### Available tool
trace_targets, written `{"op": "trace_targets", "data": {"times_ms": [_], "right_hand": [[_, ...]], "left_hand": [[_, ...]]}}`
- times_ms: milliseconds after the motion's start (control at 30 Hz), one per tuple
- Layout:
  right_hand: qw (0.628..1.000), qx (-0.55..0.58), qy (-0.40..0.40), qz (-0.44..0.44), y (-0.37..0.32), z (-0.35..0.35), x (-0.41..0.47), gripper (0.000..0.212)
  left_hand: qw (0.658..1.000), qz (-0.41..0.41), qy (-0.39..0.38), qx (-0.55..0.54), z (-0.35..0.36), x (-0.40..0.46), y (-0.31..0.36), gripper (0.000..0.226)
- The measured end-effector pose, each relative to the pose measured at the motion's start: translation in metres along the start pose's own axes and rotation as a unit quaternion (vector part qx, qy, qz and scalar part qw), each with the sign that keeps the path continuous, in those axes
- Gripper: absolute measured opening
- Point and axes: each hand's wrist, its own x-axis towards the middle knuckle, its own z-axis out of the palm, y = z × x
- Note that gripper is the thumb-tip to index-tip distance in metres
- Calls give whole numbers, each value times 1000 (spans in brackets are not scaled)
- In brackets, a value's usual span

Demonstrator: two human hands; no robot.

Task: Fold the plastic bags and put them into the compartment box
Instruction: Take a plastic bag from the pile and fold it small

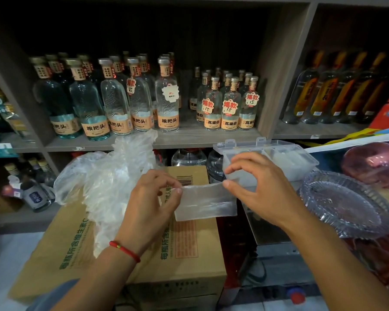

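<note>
- The left hand and the right hand each pinched an upper corner of a folded plastic bag, which hung as a flat, clear rectangle in the air above the cardboard carton. Each grip was pressed together on the film between thumb and fingertips.
- The compartment box stood open just behind the right hand, with what appeared to be folded bags already lying in its right-hand cells.
- A loose heap of unfolded bags lay on the carton to the left, touching the left wrist area.
- Risk: the film looked slick and thin; a light pinch at only two corners could let one corner slip, and the fold would probably fall open.
- Risk: the lower edge hung free; a fast move toward the box could catch it on the box rim and undo the creases.
- Risk: the glass dish sat close beside the right forearm; a wide elbow swing might knock it.
- Risk: the heap could be dragged off the carton by the left sleeve or wrist.
</note>
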Motion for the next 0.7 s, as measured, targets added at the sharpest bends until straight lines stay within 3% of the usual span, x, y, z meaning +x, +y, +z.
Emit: {"op": "trace_targets", "data": {"times_ms": [100,200,333,533,633,700], "right_hand": [[997,-6,-60,-48,-19,13,1,41],[991,-29,-90,-96,-25,29,4,29],[993,-17,-102,-62,-14,20,11,11],[990,-4,-119,-82,-20,26,7,28],[993,38,-98,-44,-20,28,7,6],[991,104,-85,-7,-14,20,8,7]], "left_hand": [[998,51,-24,26,5,-4,9,8],[997,68,-33,33,7,-7,16,6],[998,42,-29,27,5,-7,17,8],[998,40,-43,11,7,-9,18,10],[995,1,-64,-75,6,-9,16,10],[980,-43,-118,-152,4,-8,13,31]]}}
